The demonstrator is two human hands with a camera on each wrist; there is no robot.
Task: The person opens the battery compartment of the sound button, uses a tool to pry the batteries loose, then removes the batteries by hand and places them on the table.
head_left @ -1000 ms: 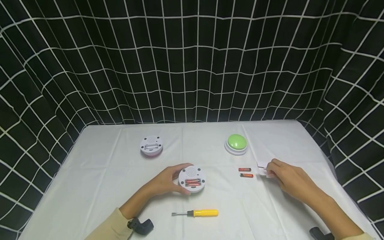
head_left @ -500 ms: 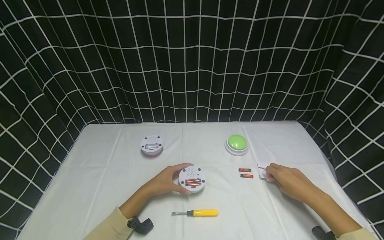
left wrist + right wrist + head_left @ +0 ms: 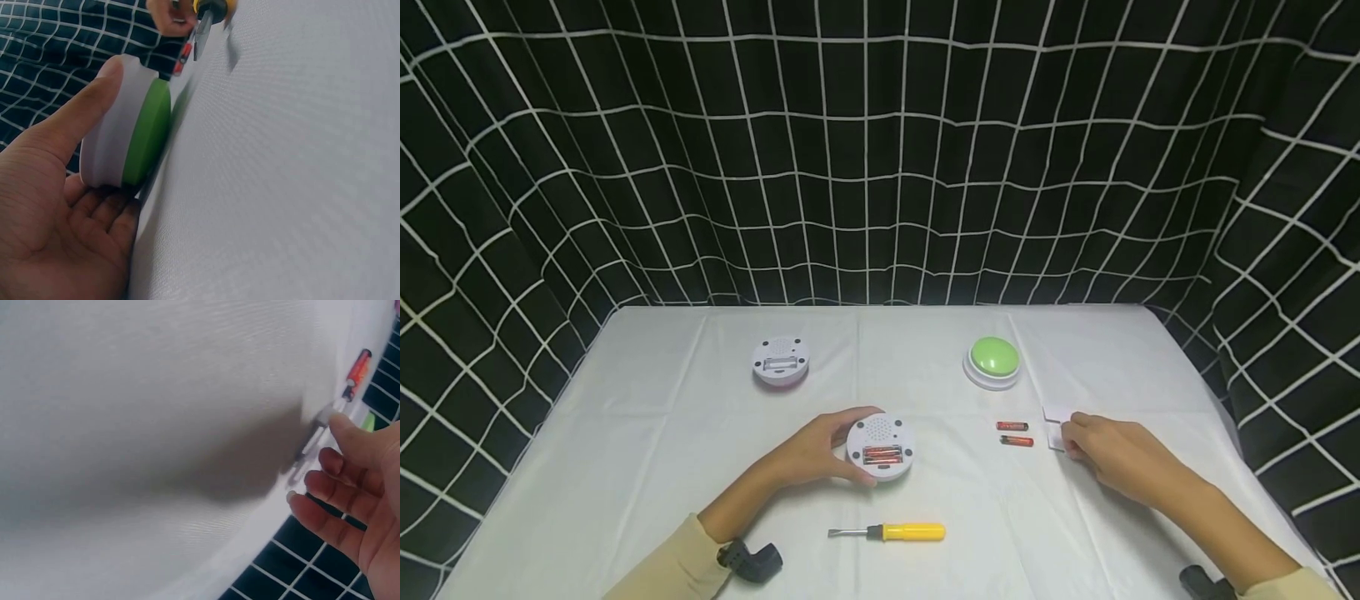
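My left hand (image 3: 808,450) grips a round white push button (image 3: 880,429) from its left side, thumb on the near edge and fingers on the far edge. It sits upside down, with red batteries (image 3: 882,456) in its uncovered compartment; the left wrist view shows its green dome (image 3: 149,134) underneath. Over on the right, my right hand (image 3: 1108,446) pinches a small thin white battery cover (image 3: 1055,437) low at the tabletop. A similar white piece (image 3: 1057,413) lies just behind it. Two loose red batteries (image 3: 1017,441) lie left of these pieces.
A screwdriver (image 3: 913,532) with a yellow handle lies in front of the held button. Farther back stand a green-topped button (image 3: 995,357), right side up, and an upturned one (image 3: 781,360) with its battery bay bare. Black gridded cloth (image 3: 880,150) surrounds the white table (image 3: 662,467).
My right hand has come slightly nearer and lower, and the white cover at its fingertips now lies flatter beside the other piece. My left hand and its button hold still.
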